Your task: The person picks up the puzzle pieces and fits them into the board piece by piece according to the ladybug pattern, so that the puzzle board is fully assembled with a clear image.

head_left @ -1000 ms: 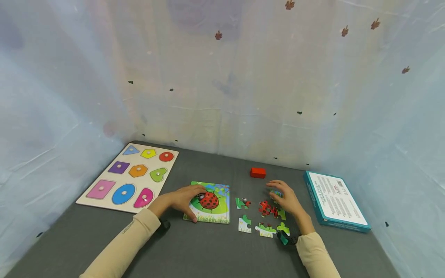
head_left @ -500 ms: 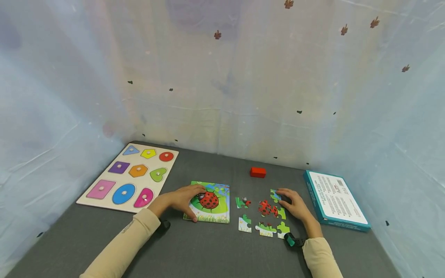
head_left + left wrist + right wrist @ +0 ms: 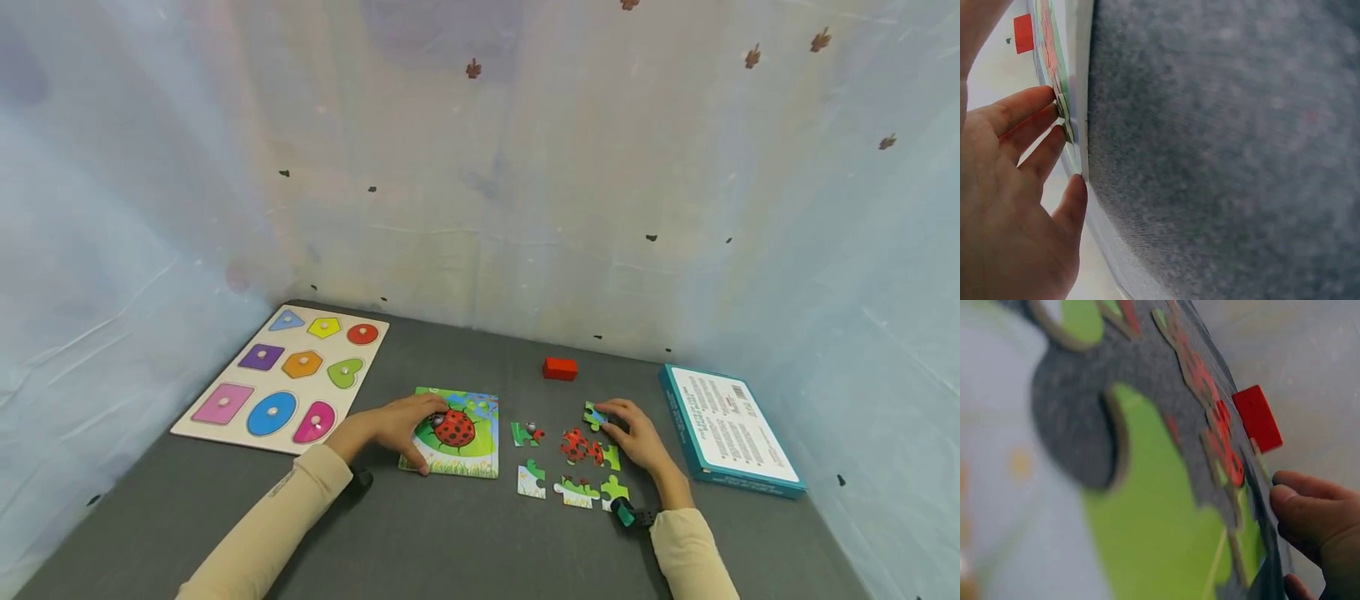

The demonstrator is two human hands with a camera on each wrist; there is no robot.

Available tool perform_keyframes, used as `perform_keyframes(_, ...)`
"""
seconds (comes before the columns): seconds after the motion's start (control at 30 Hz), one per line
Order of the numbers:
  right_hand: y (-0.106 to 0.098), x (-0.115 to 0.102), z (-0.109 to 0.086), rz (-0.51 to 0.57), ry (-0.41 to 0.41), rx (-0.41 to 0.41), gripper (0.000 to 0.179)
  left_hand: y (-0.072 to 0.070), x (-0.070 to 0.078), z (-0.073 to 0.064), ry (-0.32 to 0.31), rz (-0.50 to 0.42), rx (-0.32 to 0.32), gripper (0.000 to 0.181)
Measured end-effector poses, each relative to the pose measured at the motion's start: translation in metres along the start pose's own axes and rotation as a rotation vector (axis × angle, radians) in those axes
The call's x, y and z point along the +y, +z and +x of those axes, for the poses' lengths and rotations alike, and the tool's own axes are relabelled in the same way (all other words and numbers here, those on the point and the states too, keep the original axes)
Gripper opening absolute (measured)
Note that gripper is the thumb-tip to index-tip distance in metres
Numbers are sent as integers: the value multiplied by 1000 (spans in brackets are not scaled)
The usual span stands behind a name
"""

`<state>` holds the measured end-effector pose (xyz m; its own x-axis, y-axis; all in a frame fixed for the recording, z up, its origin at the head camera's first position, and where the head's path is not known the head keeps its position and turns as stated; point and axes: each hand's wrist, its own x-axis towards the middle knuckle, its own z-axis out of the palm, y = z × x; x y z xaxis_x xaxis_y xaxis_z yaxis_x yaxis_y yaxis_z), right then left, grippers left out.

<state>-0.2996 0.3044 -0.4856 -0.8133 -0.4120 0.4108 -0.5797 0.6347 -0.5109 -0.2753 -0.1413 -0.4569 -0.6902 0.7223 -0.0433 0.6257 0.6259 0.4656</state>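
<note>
My left hand (image 3: 401, 425) rests on the left part of a square ladybug puzzle board (image 3: 476, 442), fingertips on its picture and thumb by its lower left edge. The left wrist view has the fingers (image 3: 1032, 112) fairly straight against the board's face. Farther right, my right hand (image 3: 632, 433) pinches a small green and blue puzzle piece (image 3: 592, 415) between thumb and fingers. Below that piece lie red-spotted ladybug pieces (image 3: 575, 446) joined with a green one (image 3: 611, 457). Other loose pieces lie between the hands, among them a ladybug-head piece (image 3: 528, 433) and a white-green corner piece (image 3: 531, 481).
A wooden shape board (image 3: 266, 375) with knobbed, coloured shapes lies at the left. A red block (image 3: 560, 368) sits at the back, and a teal flat box (image 3: 735, 429) lies at the right. Pale plastic sheeting (image 3: 480, 167) rises behind the grey table (image 3: 450, 542).
My right hand has drawn back to the right from over the pieces and taken hold of the upper right piece, which has turned. The left hand stays on the board.
</note>
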Motion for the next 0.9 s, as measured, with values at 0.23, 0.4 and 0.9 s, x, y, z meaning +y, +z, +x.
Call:
perform_keyframes(0.23,9,-22,23,44,-62,-5,32,-2,1,3,-30,16,-29,97)
perform_keyframes(0.4,23,-45,42,83,-161,-24,33,-1,1,5,-35,55,-26,97)
perform_keyframes(0.9,93,-100,74,91,-252,-203,29,-1,2,4,-36,55,-33,98)
